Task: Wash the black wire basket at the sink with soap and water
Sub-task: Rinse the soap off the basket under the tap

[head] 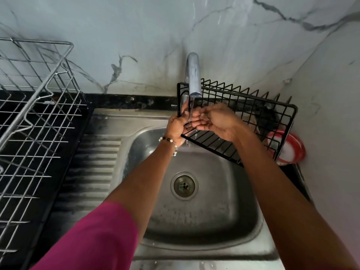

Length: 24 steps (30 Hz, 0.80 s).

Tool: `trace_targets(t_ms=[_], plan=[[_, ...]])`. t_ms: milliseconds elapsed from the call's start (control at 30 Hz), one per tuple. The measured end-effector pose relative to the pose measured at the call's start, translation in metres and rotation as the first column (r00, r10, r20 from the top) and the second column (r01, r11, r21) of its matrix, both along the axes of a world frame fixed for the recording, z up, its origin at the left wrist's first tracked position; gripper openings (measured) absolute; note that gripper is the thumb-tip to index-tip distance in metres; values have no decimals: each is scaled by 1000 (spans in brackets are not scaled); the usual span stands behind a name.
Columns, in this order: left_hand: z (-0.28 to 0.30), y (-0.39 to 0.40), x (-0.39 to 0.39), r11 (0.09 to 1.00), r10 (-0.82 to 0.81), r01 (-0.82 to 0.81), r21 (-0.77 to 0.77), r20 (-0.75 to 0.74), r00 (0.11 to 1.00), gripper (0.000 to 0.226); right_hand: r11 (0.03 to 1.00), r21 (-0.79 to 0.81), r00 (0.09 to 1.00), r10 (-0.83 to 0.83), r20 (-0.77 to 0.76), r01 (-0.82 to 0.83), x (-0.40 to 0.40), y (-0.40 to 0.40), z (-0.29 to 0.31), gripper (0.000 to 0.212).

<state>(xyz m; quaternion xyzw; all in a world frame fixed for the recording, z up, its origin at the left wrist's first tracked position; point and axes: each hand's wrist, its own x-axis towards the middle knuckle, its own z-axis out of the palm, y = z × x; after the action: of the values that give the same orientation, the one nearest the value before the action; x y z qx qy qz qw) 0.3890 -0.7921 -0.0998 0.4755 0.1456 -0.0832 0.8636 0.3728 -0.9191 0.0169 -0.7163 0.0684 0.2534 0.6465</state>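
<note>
left hand (pixel 176 126) gripped left edge of black wire basket (pixel 239 121), tilted over steel sink (pixel 194 201) under running chrome tap (pixel 193 75). right hand (pixel 211 119) cupped loose w/ relaxed fingers, holding nothing, in the stream.

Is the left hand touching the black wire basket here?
Touching. The head view shows the left hand gripping the near-left corner of the black wire basket, fingers curled round its wires under the tap.

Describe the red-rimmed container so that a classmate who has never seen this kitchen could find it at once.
Start at the steel sink and look to its far right corner, by the wall. There, behind the tilted black wire basket, sits the container. It is round with a bright red rim, the only red thing there.
</note>
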Motion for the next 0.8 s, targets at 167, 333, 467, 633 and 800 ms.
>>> trace_targets(t_ms=[167,333,467,633,800], plan=[[5,6,9,997,65,-63,-40,35,997,47,994,101,998,-38,-49,43,0,18,-3,24],[4,14,14,999,36,-34,-20,116,993,47,993,98,993,77,-91,-68,2,23,9,23],[4,12,12,998,40,-34,-50,116,992,46,992,-47,986,113,-120,-119,4,14,18,26],[7,11,9,986,-54,64,-152,70,996,49,985,-44,976,161,-146,-169,0,13,22,28],[15,4,3,982,-18,37,-186,105,994,49,990,-34,982,128,-139,-134,-4,10,21,28]])
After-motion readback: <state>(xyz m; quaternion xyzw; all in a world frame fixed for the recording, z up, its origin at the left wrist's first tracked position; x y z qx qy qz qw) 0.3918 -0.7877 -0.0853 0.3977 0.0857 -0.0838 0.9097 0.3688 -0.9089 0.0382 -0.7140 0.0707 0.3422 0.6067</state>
